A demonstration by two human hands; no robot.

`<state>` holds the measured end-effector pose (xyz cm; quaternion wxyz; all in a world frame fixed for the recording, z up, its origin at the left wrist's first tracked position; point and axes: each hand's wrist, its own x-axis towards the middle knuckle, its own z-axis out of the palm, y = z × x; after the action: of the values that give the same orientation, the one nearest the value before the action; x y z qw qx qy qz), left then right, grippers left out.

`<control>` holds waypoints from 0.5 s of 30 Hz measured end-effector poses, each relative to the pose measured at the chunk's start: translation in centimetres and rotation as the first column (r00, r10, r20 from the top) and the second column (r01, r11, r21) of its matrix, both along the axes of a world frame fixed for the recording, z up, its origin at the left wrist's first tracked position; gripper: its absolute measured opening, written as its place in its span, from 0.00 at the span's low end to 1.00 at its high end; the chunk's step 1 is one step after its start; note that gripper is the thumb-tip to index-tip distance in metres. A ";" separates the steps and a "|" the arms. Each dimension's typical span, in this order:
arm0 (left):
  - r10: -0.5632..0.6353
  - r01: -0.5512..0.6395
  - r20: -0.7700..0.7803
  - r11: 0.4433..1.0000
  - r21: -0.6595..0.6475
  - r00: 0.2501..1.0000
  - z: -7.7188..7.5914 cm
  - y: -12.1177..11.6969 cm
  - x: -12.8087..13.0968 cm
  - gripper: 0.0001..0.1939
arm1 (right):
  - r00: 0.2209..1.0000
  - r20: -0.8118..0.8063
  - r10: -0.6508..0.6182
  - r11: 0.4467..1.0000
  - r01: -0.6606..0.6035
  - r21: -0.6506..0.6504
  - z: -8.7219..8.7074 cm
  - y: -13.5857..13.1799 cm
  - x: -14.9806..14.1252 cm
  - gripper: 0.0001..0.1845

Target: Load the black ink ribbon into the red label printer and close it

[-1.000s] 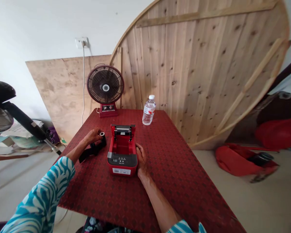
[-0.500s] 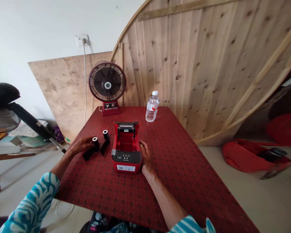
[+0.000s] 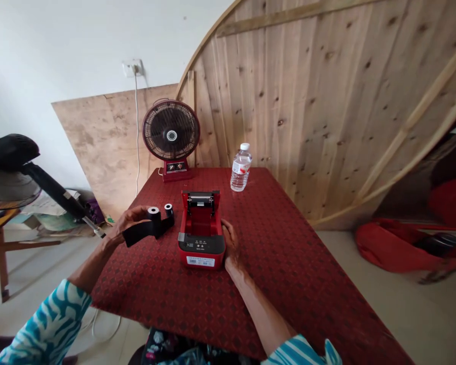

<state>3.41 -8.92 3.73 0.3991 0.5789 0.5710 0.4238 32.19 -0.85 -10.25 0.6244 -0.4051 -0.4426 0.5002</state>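
Observation:
A red thermal label printer sits on the red patterned tablecloth, its lid open and its empty red compartment facing up. My right hand rests against the printer's right side. My left hand is to the printer's left, with its fingers on a black ribbon roll with a white core. A second white-cored roll stands just beyond it, and black ribbon trails toward my wrist. The rolls' lower parts are partly hidden by the ribbon.
A clear water bottle and a red desk fan stand at the table's far edge. Large wooden boards lean behind it. A black stand is at the left, and a red bag lies on the floor at the right.
My left hand has brought the nearer roll closer to the second roll, and the ribbon now lies bunched between them. The view has drifted slightly left. My right hand remains at the printer.

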 end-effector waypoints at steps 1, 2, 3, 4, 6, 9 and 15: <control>-0.038 0.038 -0.051 0.999 0.010 0.998 0.7 0.0 1.1 0.32 | 1.000 0.001 0.003 1.000 -0.003 -0.004 0.1 0.0 0.0 0.24; -0.076 0.080 -0.123 0.996 0.030 0.990 1.3 0.2 2.3 0.32 | 1.000 0.004 0.007 1.000 -0.007 -0.005 0.1 -0.1 -0.1 0.24; -0.112 0.126 -0.210 0.991 0.053 0.971 1.9 0.4 3.6 0.30 | 1.000 0.009 0.012 1.000 -0.012 -0.002 0.2 -0.1 -0.1 0.24; -0.147 0.175 -0.298 0.982 0.072 0.943 2.3 0.7 4.9 0.28 | 1.000 0.015 0.019 1.000 -0.019 0.006 0.3 -0.2 -0.1 0.24; -0.195 0.266 -0.453 0.959 0.100 0.870 2.7 1.7 7.4 0.24 | 0.999 0.027 0.017 0.999 -0.018 0.027 0.5 -0.2 -0.1 0.23; -0.203 0.347 -0.638 0.932 0.107 0.743 2.6 3.5 10.2 0.20 | 0.999 0.047 0.003 0.998 -0.005 0.059 0.8 -0.2 -0.1 0.22; -0.197 0.332 -0.897 0.941 -0.061 0.395 2.3 5.8 13.5 0.17 | 0.999 0.043 0.024 0.996 -0.028 0.080 0.8 -0.4 -0.1 0.20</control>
<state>16.95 -3.15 5.99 0.0622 0.8214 0.5666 0.0214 32.09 -1.21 -9.47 0.6243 -0.3840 -0.4805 0.4815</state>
